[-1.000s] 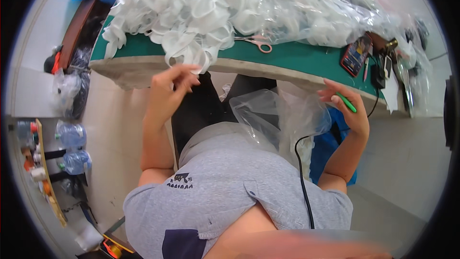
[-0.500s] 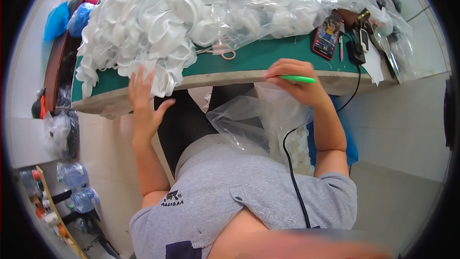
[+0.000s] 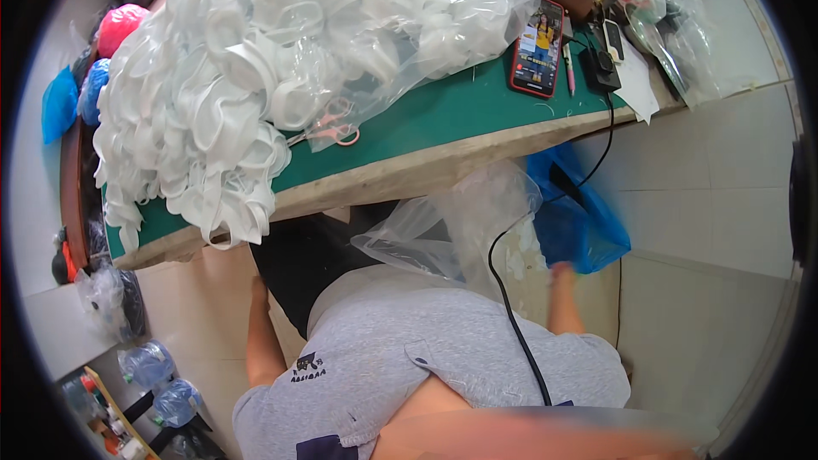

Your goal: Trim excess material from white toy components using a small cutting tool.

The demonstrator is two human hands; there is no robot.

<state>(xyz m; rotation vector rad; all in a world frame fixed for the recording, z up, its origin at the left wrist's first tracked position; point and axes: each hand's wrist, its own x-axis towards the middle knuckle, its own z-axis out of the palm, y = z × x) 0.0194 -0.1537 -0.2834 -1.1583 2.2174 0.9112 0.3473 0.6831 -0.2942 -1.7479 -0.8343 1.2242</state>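
The right hand [image 3: 560, 271] is lowered below the table edge, blurred, just beside the blue plastic bag [image 3: 579, 213] on the floor; whether its fingers are curled or spread, and whether it grips anything, cannot be told. The left hand [image 3: 258, 287] is also down, near the dark area under the table, mostly hidden by the forearm and the grey shirt [image 3: 409, 358]; its state cannot be told either.

Between the two arms a clear plastic bag [image 3: 460, 221] hangs crumpled in front of the person's body, just below the near edge of the table [image 3: 443, 119]. A black cable [image 3: 511, 307] runs down across it and over the shirt.

On the table's green top, a big heap of white plastic pieces [image 3: 221, 111] fills the left and far side, part of it under clear sheeting [image 3: 426, 17]. Pink-handled scissors [image 3: 328, 129] lie at the near foot of the heap. To the right lies a phone in a red case [image 3: 538, 48] with its screen lit, a pink pen [image 3: 567, 68] just beside it.

On the floor at the far left stand clear water bottles [image 3: 149, 366].
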